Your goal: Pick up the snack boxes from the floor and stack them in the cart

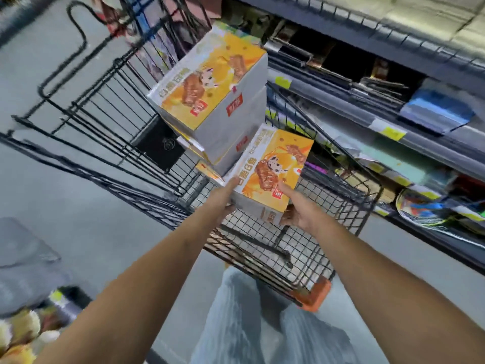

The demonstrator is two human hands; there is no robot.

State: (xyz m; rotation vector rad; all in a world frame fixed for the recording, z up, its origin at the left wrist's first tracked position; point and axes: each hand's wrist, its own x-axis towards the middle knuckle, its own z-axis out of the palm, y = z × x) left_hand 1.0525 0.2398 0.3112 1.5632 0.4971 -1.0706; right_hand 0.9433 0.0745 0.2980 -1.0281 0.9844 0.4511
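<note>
Gripping a glossy rectangular cardboard snack box (270, 169) printed in orange and white, both hands hold it tilted over the near part of the black wire-mesh shopping cart (309, 232). The left hand (223, 199) clasps the box's near left edge, one digit stretched along the top rim and the others tucked beneath. The right hand (298, 210) clamps the near right corner, thumb flat on the printed face, fingers curled under. The held box's far end sits against or just beside the foot of a leaning stack of matching snack boxes (210, 82) farther inside the cart; which of the two cannot be told. A flat black square panel (160, 149) shows just left of the stack. An orange plastic bumper (317, 292) caps the cart's near corner. Grey metal shelving (393, 35) runs along the right, and smooth grey floor (65, 206) spreads to the left.
</note>
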